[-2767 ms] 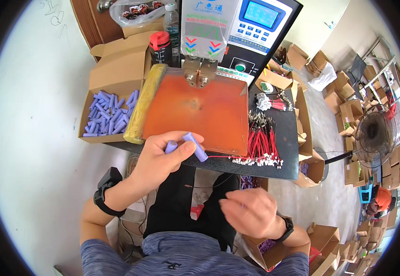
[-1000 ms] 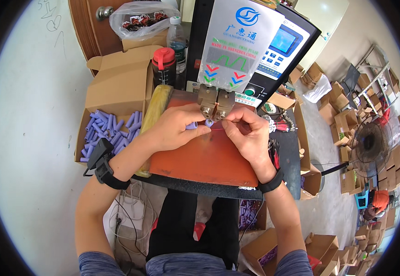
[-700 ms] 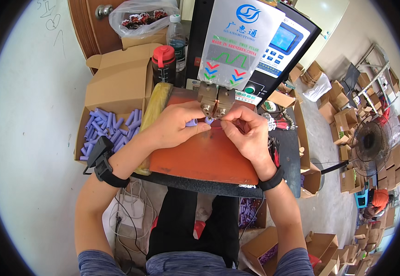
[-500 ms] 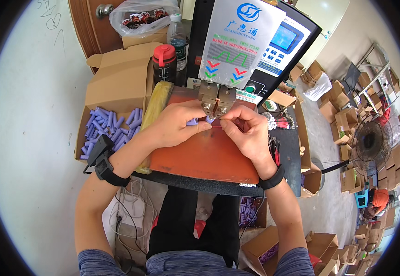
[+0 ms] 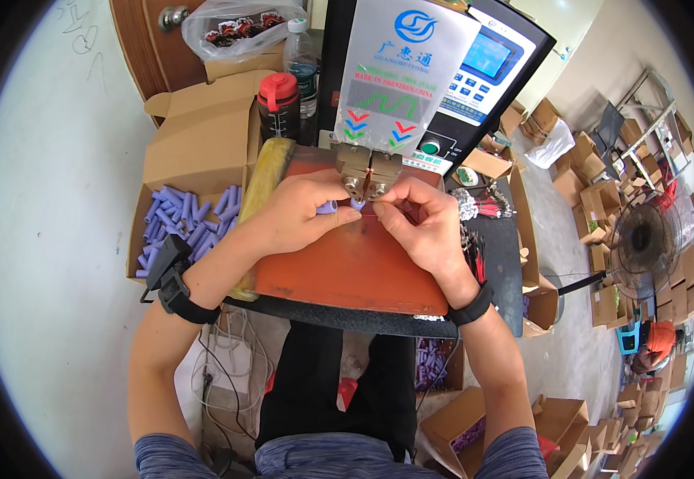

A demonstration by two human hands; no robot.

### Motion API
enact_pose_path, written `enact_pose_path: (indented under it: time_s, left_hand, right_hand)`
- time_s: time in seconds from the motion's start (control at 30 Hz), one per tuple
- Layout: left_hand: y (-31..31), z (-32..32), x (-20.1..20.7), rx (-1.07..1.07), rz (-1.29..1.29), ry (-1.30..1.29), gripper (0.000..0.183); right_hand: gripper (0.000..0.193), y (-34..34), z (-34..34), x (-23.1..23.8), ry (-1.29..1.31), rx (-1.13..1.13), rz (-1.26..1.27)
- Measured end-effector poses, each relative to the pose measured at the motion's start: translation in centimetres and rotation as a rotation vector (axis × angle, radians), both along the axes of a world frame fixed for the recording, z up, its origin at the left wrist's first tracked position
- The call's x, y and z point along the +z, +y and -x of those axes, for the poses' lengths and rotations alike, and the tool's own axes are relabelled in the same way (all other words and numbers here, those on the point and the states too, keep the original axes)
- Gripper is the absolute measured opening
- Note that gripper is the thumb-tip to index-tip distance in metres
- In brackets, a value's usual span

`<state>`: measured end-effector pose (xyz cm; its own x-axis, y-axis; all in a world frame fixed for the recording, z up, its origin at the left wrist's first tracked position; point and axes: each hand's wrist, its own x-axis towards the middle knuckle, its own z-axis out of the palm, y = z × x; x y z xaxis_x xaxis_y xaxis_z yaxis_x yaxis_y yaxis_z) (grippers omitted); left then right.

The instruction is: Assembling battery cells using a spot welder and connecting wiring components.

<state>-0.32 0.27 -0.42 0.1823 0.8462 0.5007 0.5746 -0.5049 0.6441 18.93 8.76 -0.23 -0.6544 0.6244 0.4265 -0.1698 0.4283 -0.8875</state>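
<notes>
Right hand [image 5: 423,217] newly over orange mat [image 5: 339,271], pinched on wire [image 5: 372,215], left hand [image 5: 295,214] round purple cylinders [image 5: 328,207], boxes [image 5: 604,197] beyond

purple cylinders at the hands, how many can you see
2: one purple cylinder in the left hand, a second cylinder between it and the right hand, by the metal blocks. Others may be hidden.

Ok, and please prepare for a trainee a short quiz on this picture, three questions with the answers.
1. Multiple choice. What does the left hand hold?
(a) a screwdriver
(b) purple cylinders
(c) a sponge
2. True or false: the right hand is inside the cardboard box.
3. Fill in the colour: the dark bottle has a ___ lid.

Key: 1 b; 2 false, it is close to the machine's metal head; 3 red.
</notes>
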Motion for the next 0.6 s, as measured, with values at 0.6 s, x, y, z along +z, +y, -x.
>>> enact_pose_path:
  time_s: [0.6]
  left_hand:
    - [-0.1, -1.2, 0.7, 0.040, -0.012, 0.021, 0.020]
  right_hand:
    - [0.006, 0.1, -1.9, 0.8, -0.008, -0.042, -0.093]
